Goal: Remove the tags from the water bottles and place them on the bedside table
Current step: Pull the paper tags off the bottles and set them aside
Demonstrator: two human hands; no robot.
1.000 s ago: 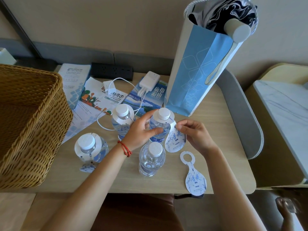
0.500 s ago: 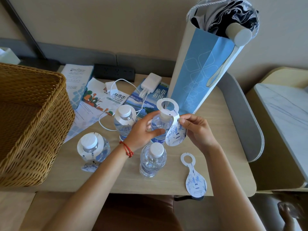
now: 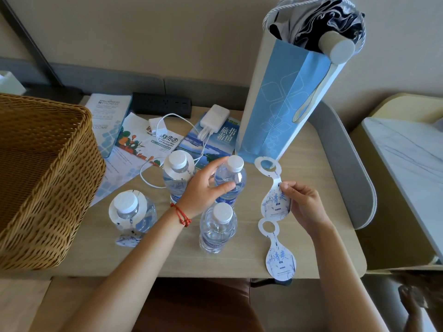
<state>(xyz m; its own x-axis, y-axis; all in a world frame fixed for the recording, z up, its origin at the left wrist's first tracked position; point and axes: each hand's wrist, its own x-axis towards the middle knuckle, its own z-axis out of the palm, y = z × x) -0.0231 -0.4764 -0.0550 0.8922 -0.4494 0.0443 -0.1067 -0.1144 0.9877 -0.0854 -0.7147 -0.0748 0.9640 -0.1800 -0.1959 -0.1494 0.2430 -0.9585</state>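
Several clear water bottles with white caps stand on the wooden bedside table (image 3: 318, 164). My left hand (image 3: 203, 188) grips the far middle bottle (image 3: 231, 178), which carries no tag. My right hand (image 3: 303, 207) pinches a white-and-blue paper tag (image 3: 273, 188) held in the air to the right of that bottle. A second loose tag (image 3: 278, 255) lies flat near the table's front edge. The near middle bottle (image 3: 217, 228) is bare. The far left bottle (image 3: 176, 176) and the near left bottle (image 3: 130, 213) each wear a tag round the neck.
A large wicker basket (image 3: 40, 178) fills the table's left side. A tall blue paper bag (image 3: 282, 109) holding a folded umbrella stands at the back right. Brochures (image 3: 143, 140), a white power bank (image 3: 214, 118) with cable and a black power strip (image 3: 161, 104) lie at the back.
The tag has come off over the cap of the far middle bottle. My right hand carried it to the right, away from the bottle, while my left hand kept holding that bottle.
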